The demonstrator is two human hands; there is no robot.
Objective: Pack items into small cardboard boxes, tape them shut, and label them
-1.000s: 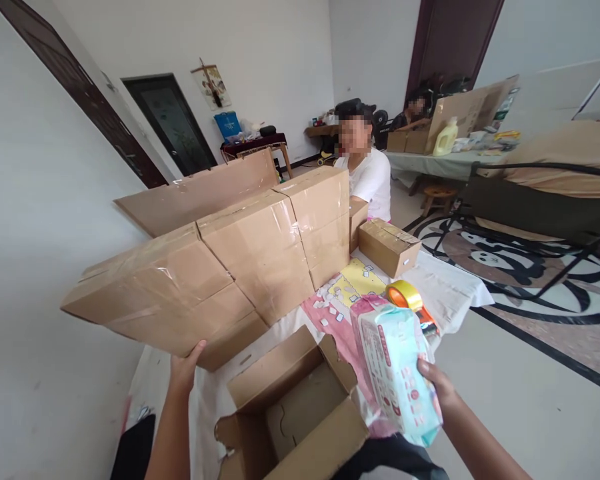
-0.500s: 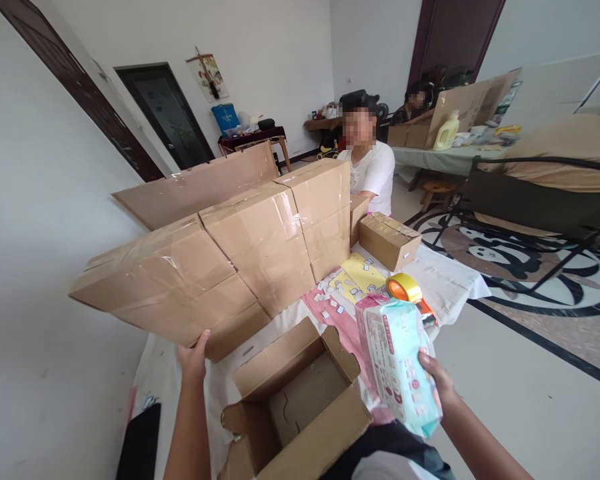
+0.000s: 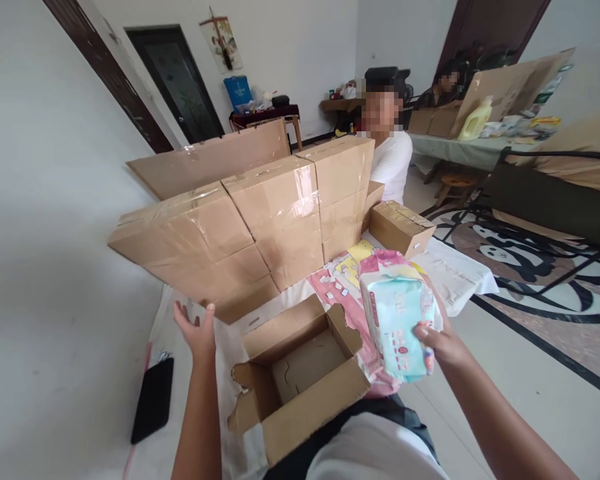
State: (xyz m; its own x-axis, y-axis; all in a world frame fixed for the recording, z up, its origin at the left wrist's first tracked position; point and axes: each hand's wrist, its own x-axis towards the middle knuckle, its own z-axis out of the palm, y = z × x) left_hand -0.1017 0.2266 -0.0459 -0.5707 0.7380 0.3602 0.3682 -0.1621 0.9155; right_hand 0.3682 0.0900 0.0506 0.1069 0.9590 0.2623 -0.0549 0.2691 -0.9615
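My right hand (image 3: 437, 337) grips a soft turquoise, white and pink package (image 3: 397, 320), thumb across its front, held up to the right of an open cardboard box (image 3: 315, 407). Loose flaps stand around that box, and its bottom shows bare but for thin curved marks. My left hand (image 3: 196, 325) is raised with fingers spread and nothing in it, just below the near left end of a tall row of taped cardboard boxes (image 3: 285, 220). A small taped box (image 3: 401, 227) sits behind the package.
A person in a white shirt (image 3: 393, 163) is behind the boxes; another person (image 3: 443, 87) is at a far table (image 3: 445, 150). A black flat object (image 3: 153, 400) lies at the left. A dark-framed chair (image 3: 555, 200) stands on the right.
My left hand has come off the taped box and opened. My right hand has raised the package a little and turned it, now covering the tape roll. The view has shifted.
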